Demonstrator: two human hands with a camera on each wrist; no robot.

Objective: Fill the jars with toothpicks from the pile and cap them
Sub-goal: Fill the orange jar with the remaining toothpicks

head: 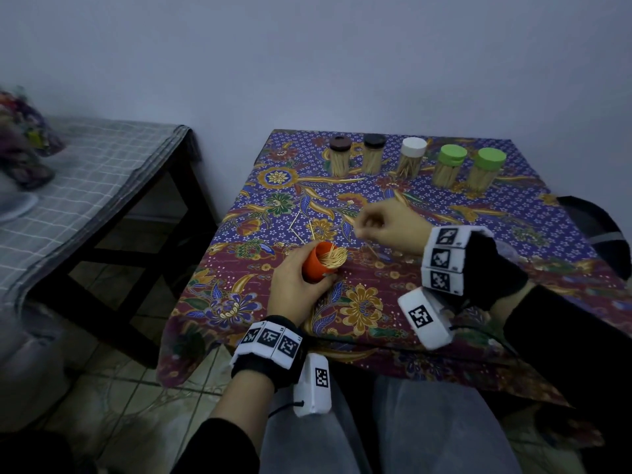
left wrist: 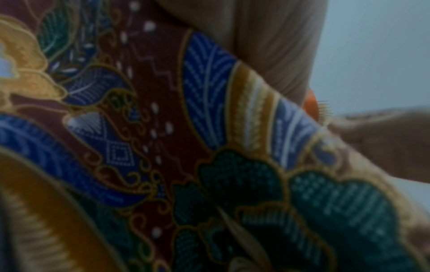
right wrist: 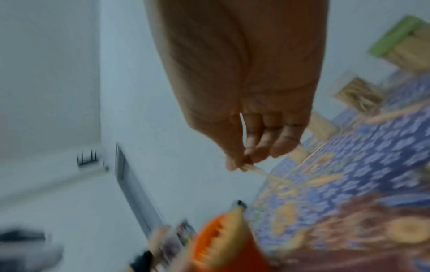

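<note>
An orange jar (head: 316,265), tilted and packed with toothpicks (head: 333,260), sits near the front of the desk (head: 564,234), which is covered by a floral cloth. The left hand (head: 295,285) wraps around the jar, fingers curled on its side. Just behind the jar, the right hand (head: 386,227) hangs above the cloth, fingers pinched together on a few toothpicks (right wrist: 260,171). A few loose toothpicks (head: 301,227) lie just beyond the jar.

The toothpicks look light, thin, stiff and easily snapped or dropped; a gentle pinch near mid-length probably suits them. The jar likely weighs little and takes a grip round its wall.

Well behind the jar, five capped jars (head: 413,159) stand in a row, plain only in the head view. The right wrist view alone shows the pinch closely. The left wrist view is mostly blurred cloth, with a sliver of the orange jar.
</note>
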